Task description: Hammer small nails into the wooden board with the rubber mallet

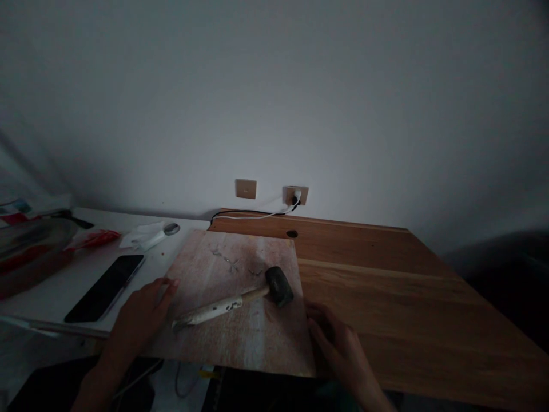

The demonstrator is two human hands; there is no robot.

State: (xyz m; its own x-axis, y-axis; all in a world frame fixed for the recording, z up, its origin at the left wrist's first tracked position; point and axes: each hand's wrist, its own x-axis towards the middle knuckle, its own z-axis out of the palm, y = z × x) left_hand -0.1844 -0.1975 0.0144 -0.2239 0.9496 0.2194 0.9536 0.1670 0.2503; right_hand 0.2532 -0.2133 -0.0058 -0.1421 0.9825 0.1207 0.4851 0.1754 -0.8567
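Note:
A pale wooden board (253, 343) lies across the gap between a white table and a wooden desk. On it rests a mallet (240, 298) with a black head and a paint-marked handle, and several small nails (231, 263) lie near its far edge. My left hand (139, 317) rests on the board's left edge, fingers together and stretched forward, close to the mallet's handle end. My right hand (338, 343) grips the board's right edge with curled fingers.
A dark phone (105, 288) lies on the white table (55, 292) to the left, with red-and-clear packaging (34, 246) and white paper behind it. The wooden desk (407, 303) stretches right. A cable (257, 215) runs from a wall socket (295, 195).

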